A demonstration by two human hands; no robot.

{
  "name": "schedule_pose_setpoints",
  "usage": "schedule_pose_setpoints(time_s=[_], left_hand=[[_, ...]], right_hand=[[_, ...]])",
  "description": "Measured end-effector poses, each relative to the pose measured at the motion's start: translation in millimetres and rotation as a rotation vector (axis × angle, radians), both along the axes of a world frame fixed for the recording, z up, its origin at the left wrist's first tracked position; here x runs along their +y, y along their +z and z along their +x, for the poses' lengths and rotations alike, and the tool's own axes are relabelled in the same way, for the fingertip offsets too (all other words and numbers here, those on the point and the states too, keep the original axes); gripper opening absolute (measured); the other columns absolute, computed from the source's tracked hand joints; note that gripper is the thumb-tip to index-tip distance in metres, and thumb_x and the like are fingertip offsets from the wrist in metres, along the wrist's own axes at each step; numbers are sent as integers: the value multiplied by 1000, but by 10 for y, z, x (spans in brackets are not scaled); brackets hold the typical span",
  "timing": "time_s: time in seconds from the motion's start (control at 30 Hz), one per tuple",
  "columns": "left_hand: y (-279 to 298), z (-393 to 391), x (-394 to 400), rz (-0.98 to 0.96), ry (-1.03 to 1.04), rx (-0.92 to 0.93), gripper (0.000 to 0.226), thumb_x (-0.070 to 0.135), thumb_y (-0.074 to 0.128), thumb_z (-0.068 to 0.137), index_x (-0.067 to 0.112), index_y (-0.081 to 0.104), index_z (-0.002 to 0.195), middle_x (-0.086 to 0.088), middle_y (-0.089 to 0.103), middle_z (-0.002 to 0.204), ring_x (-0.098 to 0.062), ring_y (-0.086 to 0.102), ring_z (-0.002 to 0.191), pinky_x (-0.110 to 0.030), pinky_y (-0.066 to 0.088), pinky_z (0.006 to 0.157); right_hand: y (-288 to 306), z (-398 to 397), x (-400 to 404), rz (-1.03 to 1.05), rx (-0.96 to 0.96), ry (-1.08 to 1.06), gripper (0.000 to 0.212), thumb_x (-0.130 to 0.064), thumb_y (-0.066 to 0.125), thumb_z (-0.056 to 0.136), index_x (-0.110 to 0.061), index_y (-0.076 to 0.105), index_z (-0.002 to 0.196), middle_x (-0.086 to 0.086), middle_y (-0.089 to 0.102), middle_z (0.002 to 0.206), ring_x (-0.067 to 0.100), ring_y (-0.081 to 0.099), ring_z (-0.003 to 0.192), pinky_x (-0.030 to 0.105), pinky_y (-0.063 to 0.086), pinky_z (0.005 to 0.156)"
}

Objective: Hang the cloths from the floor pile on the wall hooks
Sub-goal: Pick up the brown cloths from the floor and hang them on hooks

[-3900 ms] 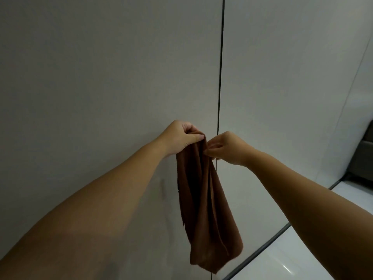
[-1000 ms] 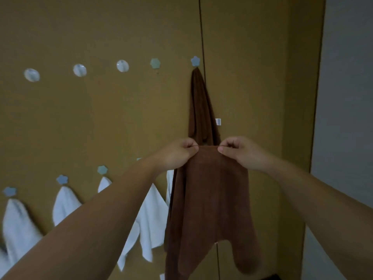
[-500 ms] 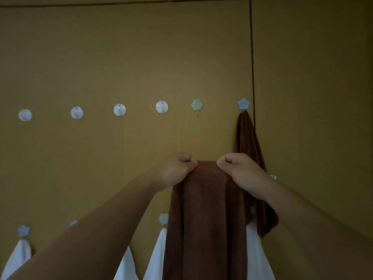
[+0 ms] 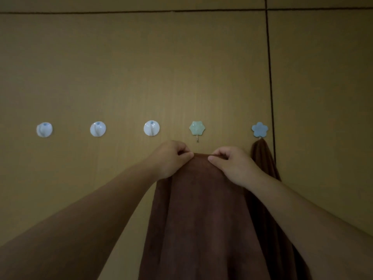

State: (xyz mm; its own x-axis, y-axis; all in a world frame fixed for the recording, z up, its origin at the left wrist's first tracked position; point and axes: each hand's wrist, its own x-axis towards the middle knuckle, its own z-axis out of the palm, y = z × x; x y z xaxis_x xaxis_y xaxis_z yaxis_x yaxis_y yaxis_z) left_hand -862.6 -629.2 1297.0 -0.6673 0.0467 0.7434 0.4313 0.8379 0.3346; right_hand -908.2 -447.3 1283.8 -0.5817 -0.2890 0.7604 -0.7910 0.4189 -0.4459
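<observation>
I hold a brown cloth [image 4: 203,215] up against the tan wall by its top edge. My left hand [image 4: 171,158] pinches the edge on the left and my right hand [image 4: 232,166] pinches it on the right, a short gap between them. Just above that gap sits a green flower-shaped hook [image 4: 197,129] with a small bare metal prong. Right of it, a blue flower hook [image 4: 259,129] carries another brown cloth [image 4: 262,158], partly behind my right arm.
Three round white hooks [image 4: 97,129] line the wall to the left at the same height, all bare. A dark vertical panel seam [image 4: 270,77] runs down just right of the blue hook. The floor pile is out of view.
The view has come closer to the upper hook row and the lower white cloths have dropped out of sight. Both hands have lifted the cloth's top edge to just under the green hook.
</observation>
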Motion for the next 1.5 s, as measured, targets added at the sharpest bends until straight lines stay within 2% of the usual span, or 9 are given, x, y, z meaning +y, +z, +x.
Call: schedule_pose_setpoints(time_s=[0.23,0.53,0.7,0.9,1.03,1.1,1.2,1.33,1.5], left_hand=[[409,-714,-138,-13,26,179,20,26,51,95,13,64,87,-4,66,90,-19,58,85,-29,43,74],[778,-1197,-278,75,97,327,13,22,55,93,14,52,83,-3,57,86,-20,52,80,-31,41,72],[657,-1213,-309,20,53,376,16,18,56,92,9,54,78,0,54,72,-19,51,73,-31,40,66],[450,-1161,-327,-50,88,385,18,19,59,90,4,61,80,-4,61,80,-19,54,78,-32,38,67],[286,-1135,-332,14,57,334,16,17,61,88,7,64,77,-3,64,78,-17,56,75,-27,41,61],[197,-1094,-321,55,41,292,14,16,59,89,9,68,81,-4,66,80,-16,58,74,-22,41,60],[95,-1049,-308,85,26,210,16,15,58,90,8,72,86,-6,69,83,-19,62,78,-27,46,66],[-41,-1019,-327,-3,47,81,16,17,61,88,7,73,83,-13,68,84,-22,62,77,-26,44,63],[-270,-937,-451,-68,35,0,15,14,61,89,5,73,90,-10,69,90,-20,62,84,-23,40,68]], right_hand=[[408,-638,-274,-149,159,-168,15,-26,63,87,-18,72,80,4,70,78,19,64,77,35,51,75],[789,-1150,-538,-240,261,-268,14,-27,68,82,-17,59,79,-3,57,73,18,56,71,30,43,66],[645,-1185,-472,-132,371,-289,7,-26,65,86,-20,63,83,-6,63,76,14,59,74,26,41,66],[458,-1159,-368,-52,408,-285,9,-23,64,86,-16,66,83,1,66,75,18,60,72,32,46,69],[299,-1137,-348,-27,384,-213,10,-16,62,88,-12,71,87,1,69,79,14,61,75,32,49,73],[226,-1107,-320,-24,350,-162,16,-11,60,89,-13,74,97,0,71,88,10,61,82,23,47,76],[128,-1043,-285,27,320,-165,25,-6,56,91,-15,72,108,0,67,94,10,58,88,10,42,76],[7,-951,-270,138,281,-194,28,-6,54,91,-18,72,109,3,71,94,15,63,87,28,49,81],[-174,-793,-215,353,136,-306,28,-9,50,91,-16,74,103,6,73,91,20,66,85,35,52,80]])
